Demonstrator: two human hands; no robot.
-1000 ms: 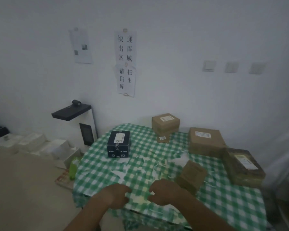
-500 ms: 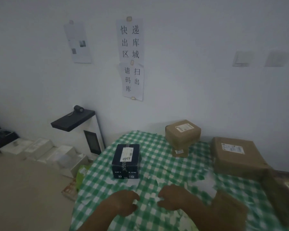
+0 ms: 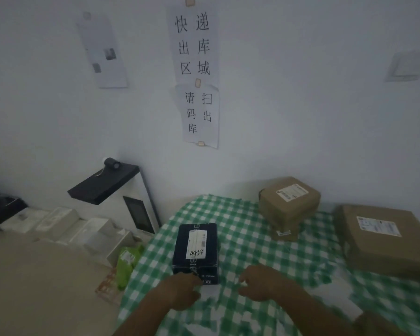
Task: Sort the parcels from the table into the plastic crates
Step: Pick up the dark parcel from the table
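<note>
Your left hand point(image 3: 183, 291) now reaches the black box point(image 3: 196, 252); your right hand point(image 3: 261, 283) moves closer beside it.

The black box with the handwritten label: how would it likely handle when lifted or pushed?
The black box looks rigid, with crisp edges, so it probably keeps its shape. Lying low and flat on the checked cloth, it seems unlikely to tip; pushed, it may drag the cloth. Weight cannot be judged.

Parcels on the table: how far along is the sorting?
Nothing looks sorted; no crate is in view. In hand: nothing yet, though the left hand and right hand reach toward the dark box. Left: that box, the small brown parcel and the large brown parcel on the checked table.
</note>
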